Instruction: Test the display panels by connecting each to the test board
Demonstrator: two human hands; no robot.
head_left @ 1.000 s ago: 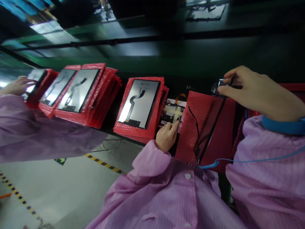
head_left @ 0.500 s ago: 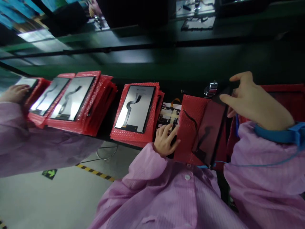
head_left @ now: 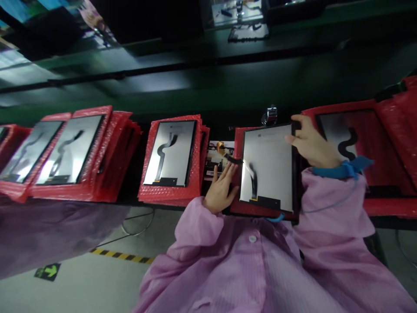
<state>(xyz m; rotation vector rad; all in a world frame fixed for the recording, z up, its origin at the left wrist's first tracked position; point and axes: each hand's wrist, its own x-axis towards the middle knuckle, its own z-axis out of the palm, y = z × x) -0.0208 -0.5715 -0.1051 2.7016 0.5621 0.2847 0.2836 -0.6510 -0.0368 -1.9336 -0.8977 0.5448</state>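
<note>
My right hand (head_left: 314,143) pinches the upper right corner of a display panel (head_left: 269,167) with a silver back. This panel is tilted, its right side raised above a red bubble-wrap sheet (head_left: 239,139). A black ribbon cable (head_left: 254,182) curves up from the panel's lower part, and its free end reaches left toward my left hand. My left hand (head_left: 221,189) lies with fingers stretched over the lower part of an opened device with a circuit board (head_left: 213,158). Its fingertips are near the cable end; whether they touch it I cannot tell.
Left of the device, a silver panel (head_left: 171,152) rests on red bubble wrap, with more stacks (head_left: 110,161) further left. Another panel (head_left: 355,148) on red wrap stands at the right. A shiny metal object (head_left: 271,114) sits behind. Another person's sleeve (head_left: 48,230) reaches in from the left.
My right hand has swung the panel's back into view; it was steeply tilted and dark before. The cable end has come closer to my left fingers. The view has turned right.
</note>
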